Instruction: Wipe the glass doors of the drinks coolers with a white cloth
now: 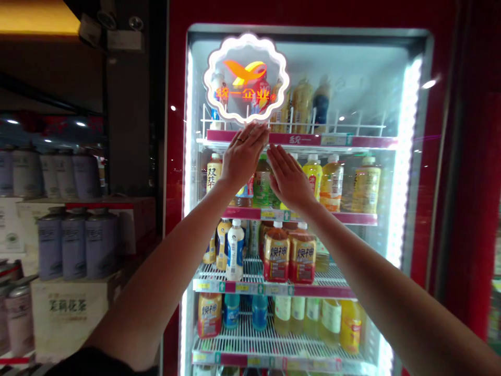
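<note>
Both arms reach forward towards a lit drinks fridge [422, 219] with a glass front. My left hand [246, 155] is raised with its fingers stretched out, a ring on one of them, just below the glowing scalloped sign [246, 78]. Slightly lower and to the right, my right hand [290, 180] also has straight, flat fingers, tilted towards the left hand. A small gap shows between the fingertips. Neither hand holds anything; whether they touch the glass I cannot tell. Behind them, a green bottle [261, 183] and other bottles are partly hidden.
Shelves of bottles fill the fridge, among them two red-brown bottles [277, 256] and a white bottle [235, 250]. At the left, lilac canisters [102, 243] stand on a pale box [70, 313]. A red frame [313, 11] surrounds the glass.
</note>
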### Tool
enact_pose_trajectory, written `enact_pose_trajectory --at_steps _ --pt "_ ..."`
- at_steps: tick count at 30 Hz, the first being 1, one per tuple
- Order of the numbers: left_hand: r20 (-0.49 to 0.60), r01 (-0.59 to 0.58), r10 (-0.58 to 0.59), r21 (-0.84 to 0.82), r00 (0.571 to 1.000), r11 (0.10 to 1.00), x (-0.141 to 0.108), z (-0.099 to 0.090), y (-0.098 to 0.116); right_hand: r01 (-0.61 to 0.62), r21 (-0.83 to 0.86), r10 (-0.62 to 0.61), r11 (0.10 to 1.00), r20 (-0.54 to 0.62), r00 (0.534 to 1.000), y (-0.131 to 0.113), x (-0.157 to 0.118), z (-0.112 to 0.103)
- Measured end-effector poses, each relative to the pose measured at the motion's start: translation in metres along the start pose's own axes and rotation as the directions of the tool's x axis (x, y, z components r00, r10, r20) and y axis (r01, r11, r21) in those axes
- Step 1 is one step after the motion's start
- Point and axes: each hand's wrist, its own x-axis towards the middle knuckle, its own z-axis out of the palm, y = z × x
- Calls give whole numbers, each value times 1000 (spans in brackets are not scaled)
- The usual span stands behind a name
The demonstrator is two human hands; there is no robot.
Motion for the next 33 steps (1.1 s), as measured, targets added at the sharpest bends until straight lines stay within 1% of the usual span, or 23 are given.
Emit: enact_pose_trajectory --at_steps 2,3,5,7,8,10,12,14,15,16,18,20,22,24,25,27,29,31,33 --pt "14 -98 98 -36 995 995 -4 -3 -5 76 10 -77 997 56 995 10 -6 -8" --pt "3 -117 117 -37 993 992 -4 -5 -12 106 17 -107 994 79 991 14 -9 -12" --pt "-57 -91 91 -6 994 996 3 -8 -29 131 23 -132 991 102 986 19 -12 -17" --pt "-149 -23 28 39 988 999 13 -6 -42 119 16 -120 993 92 989 20 -14 -18" --pt "-185 4 6 52 983 999 16 -2 -43 108 11 -109 994 80 991 20 -15 -17" --pt "-212 28 -17 49 977 998 18 7 -35 100 5 -100 995 71 992 19 -17 -16" --pt "-169 16 -12 24 986 1000 11 14 -16 101 6 -101 995 71 992 18 -19 -14" --pt "-75 -42 42 -7 996 999 0 14 1 88 10 -88 996 57 994 19 -22 -14" --pt "-25 -83 83 -21 996 996 -5 11 7 71 9 -71 997 37 997 19 -23 -13" --pt "17 -123 124 -32 992 992 -8 7 9 49 6 -49 999 11 999 20 -24 -13" --pt "67 -170 173 -38 983 985 -9 -1 4 3 -1 -3 1000 -40 999 22 -25 -11" --pt "65 -149 150 -16 987 989 -1 -4 -5 -17 -2 17 1000 -66 998 22 -26 -11" --pt "19 -67 67 19 998 998 11 2 -10 -15 -2 15 1000 -67 998 23 -26 -10" --pt "-21 7 -6 40 1000 999 21 13 -4 -6 -5 6 1000 -68 998 22 -26 -10" --pt "-27 17 -16 39 999 999 23 19 3 -3 -7 2 1000 -71 997 22 -26 -10" --pt "-3 -30 30 14 1000 999 23 28 17 -1 -10 0 1000 -70 998 22 -27 -9" --pt "41 -122 123 -31 992 992 19 27 26 -2 -5 2 1000 -57 998 23 -27 -10" --pt "96 -196 204 -81 974 977 18 19 24 1 7 -1 1000 -37 999 23 -28 -10" --pt "147 -232 248 -119 957 965 23 7 14 14 26 -13 1000 -14 1000 25 -29 -13"
